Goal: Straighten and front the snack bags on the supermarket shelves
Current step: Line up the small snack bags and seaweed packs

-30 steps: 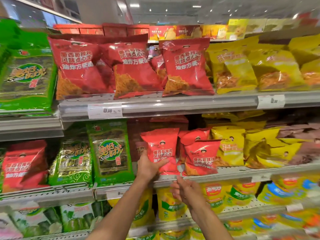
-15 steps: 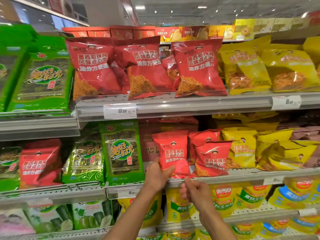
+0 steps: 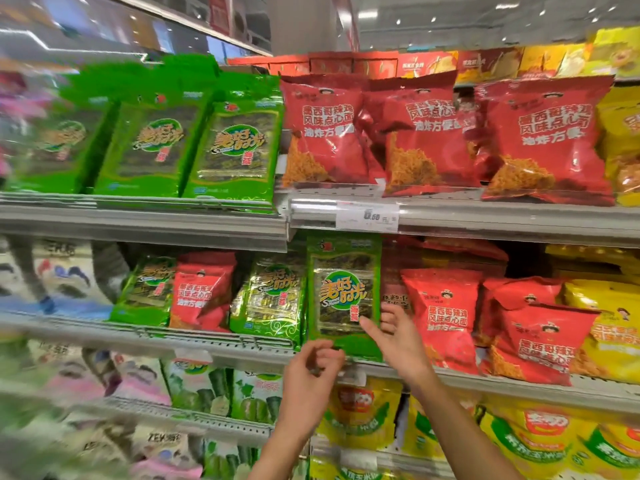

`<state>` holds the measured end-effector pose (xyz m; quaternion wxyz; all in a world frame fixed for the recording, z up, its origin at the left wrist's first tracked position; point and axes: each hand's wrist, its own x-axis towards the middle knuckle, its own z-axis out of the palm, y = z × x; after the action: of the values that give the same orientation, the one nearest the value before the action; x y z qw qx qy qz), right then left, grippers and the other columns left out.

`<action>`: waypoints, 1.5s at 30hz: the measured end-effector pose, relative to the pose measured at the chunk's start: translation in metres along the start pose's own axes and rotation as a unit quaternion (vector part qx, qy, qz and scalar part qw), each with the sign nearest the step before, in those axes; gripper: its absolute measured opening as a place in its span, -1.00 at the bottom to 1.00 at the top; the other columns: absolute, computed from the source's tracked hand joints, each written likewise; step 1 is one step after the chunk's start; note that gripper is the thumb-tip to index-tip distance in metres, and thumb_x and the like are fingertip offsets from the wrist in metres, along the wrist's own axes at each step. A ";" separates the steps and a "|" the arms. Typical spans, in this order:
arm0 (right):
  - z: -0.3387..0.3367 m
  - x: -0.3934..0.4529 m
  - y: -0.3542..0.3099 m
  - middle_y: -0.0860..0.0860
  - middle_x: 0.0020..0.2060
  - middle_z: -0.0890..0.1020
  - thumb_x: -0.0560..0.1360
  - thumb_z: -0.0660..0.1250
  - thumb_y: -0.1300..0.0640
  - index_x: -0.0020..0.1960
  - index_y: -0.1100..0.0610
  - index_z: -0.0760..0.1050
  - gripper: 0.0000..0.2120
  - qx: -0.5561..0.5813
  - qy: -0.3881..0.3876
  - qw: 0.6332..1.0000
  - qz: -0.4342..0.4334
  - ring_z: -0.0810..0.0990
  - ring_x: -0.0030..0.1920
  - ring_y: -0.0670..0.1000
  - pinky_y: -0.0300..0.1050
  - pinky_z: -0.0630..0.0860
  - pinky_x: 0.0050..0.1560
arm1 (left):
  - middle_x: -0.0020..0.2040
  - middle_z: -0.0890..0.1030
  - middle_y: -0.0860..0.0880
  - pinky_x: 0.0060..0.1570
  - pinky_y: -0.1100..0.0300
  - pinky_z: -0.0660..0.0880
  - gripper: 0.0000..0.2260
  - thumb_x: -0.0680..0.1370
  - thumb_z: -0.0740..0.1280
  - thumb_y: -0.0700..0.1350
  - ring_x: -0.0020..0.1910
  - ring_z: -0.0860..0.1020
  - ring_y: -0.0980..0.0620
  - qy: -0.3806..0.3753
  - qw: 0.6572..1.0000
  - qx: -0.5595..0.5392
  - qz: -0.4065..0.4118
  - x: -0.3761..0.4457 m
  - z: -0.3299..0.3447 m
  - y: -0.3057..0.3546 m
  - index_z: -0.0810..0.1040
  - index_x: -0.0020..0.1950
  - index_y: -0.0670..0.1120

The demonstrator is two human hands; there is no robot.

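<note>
A green seaweed bag (image 3: 343, 299) stands upright on the middle shelf (image 3: 242, 344), at its front edge. My left hand (image 3: 310, 372) is at the bag's bottom left corner with fingers curled; whether it pinches the bag is unclear. My right hand (image 3: 394, 337) has its fingers spread, with the index fingertip on the bag's lower right part. Right of the hands stands a small red snack bag (image 3: 440, 313), with nothing touching it. A second red bag (image 3: 540, 341) leans beside that one. Another red bag (image 3: 201, 292) sits between green seaweed bags (image 3: 270, 299) further left.
The upper shelf (image 3: 485, 216) carries large red bags (image 3: 426, 133), with green seaweed bags (image 3: 232, 147) to their left and yellow bags (image 3: 623, 140) at the far right. A price tag (image 3: 367, 216) hangs on its rail. Yellow bags (image 3: 360, 410) fill the lower shelf under my hands.
The view has swung left. My left hand let go of the small red bag, and both hands moved left to the green seaweed bag.
</note>
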<state>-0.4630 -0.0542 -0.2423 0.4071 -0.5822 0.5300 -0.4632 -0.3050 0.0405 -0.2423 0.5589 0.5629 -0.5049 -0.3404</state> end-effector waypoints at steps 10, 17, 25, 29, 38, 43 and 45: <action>0.030 0.023 -0.004 -0.22 -0.04 0.70 0.35 0.61 -0.03 0.20 0.01 0.56 -0.53 0.000 -0.016 1.000 0.000 0.66 0.07 -0.16 -0.13 0.51 0.11 | -0.14 0.70 -0.05 0.08 -0.15 0.59 -0.89 0.49 0.48 -0.13 -0.05 0.66 -0.05 0.098 0.992 -0.020 -0.071 0.003 -0.096 -0.031 0.63 -0.01 -0.04; 0.048 0.006 -0.030 -0.24 -0.04 0.73 0.33 0.58 -0.06 0.17 0.00 0.60 -0.56 0.054 0.004 0.998 -0.042 0.68 -0.01 -0.25 -0.12 0.55 0.08 | -0.15 0.70 -0.06 0.07 -0.12 0.60 -0.91 0.52 0.45 -0.12 -0.06 0.67 -0.07 0.148 0.986 -0.004 -0.078 0.034 -0.165 -0.039 0.63 -0.01 -0.09; 0.084 -0.033 -0.027 -0.10 0.00 0.75 0.19 0.59 -0.17 0.18 0.01 0.60 -0.39 0.095 -0.027 0.995 0.030 0.69 0.10 0.03 0.21 0.52 0.30 | -0.07 0.59 0.07 -0.05 0.24 0.43 -0.63 0.47 0.50 -0.03 -0.02 0.59 -0.01 0.219 0.971 0.081 -0.059 0.107 -0.233 -0.039 0.51 0.18 -0.14; 0.100 -0.044 -0.024 -0.03 -0.01 0.75 0.20 0.59 -0.14 0.15 0.05 0.59 -0.41 0.091 -0.017 0.994 0.053 0.69 0.07 0.08 0.18 0.55 0.24 | -0.07 0.56 0.13 -0.15 0.35 0.49 -0.34 0.38 0.57 0.01 -0.18 0.59 0.17 0.135 0.980 0.123 -0.079 0.139 -0.246 -0.039 0.39 0.38 -0.15; 0.127 -0.058 -0.019 -0.21 -0.26 0.73 0.31 0.60 -0.12 -0.07 -0.02 0.67 -0.72 0.029 0.033 0.996 0.073 0.70 -0.22 -0.15 -0.12 0.52 -0.14 | -0.05 0.71 -0.12 -0.20 0.14 0.65 -0.36 0.19 0.66 -0.05 -0.18 0.71 -0.03 -0.071 0.987 0.084 -0.121 0.181 -0.257 -0.051 0.52 0.19 -0.14; 0.139 -0.066 -0.019 -0.15 -0.14 0.76 0.26 0.52 -0.28 0.01 0.00 0.70 -0.53 0.030 0.011 0.997 0.069 0.71 -0.08 -0.15 -0.07 0.53 0.03 | -0.01 0.70 -0.09 0.05 -0.03 0.63 -0.35 0.18 0.68 -0.13 -0.06 0.69 -0.05 -0.072 0.988 0.101 -0.090 0.183 -0.251 -0.054 0.52 0.20 -0.13; 0.143 -0.067 -0.022 -0.14 -0.13 0.76 0.26 0.52 -0.32 0.00 0.00 0.71 -0.52 0.032 0.010 0.996 0.081 0.70 -0.05 -0.11 -0.03 0.53 0.09 | 0.00 0.70 -0.07 0.07 0.02 0.62 -0.30 0.15 0.69 -0.11 -0.04 0.68 -0.03 -0.072 0.989 0.099 -0.087 0.183 -0.250 -0.052 0.51 0.22 -0.13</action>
<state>-0.3201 0.0123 -0.2628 0.4568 -0.5193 0.5640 -0.4512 -0.0113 -0.0684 -0.2243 0.4312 0.6313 -0.5237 -0.3757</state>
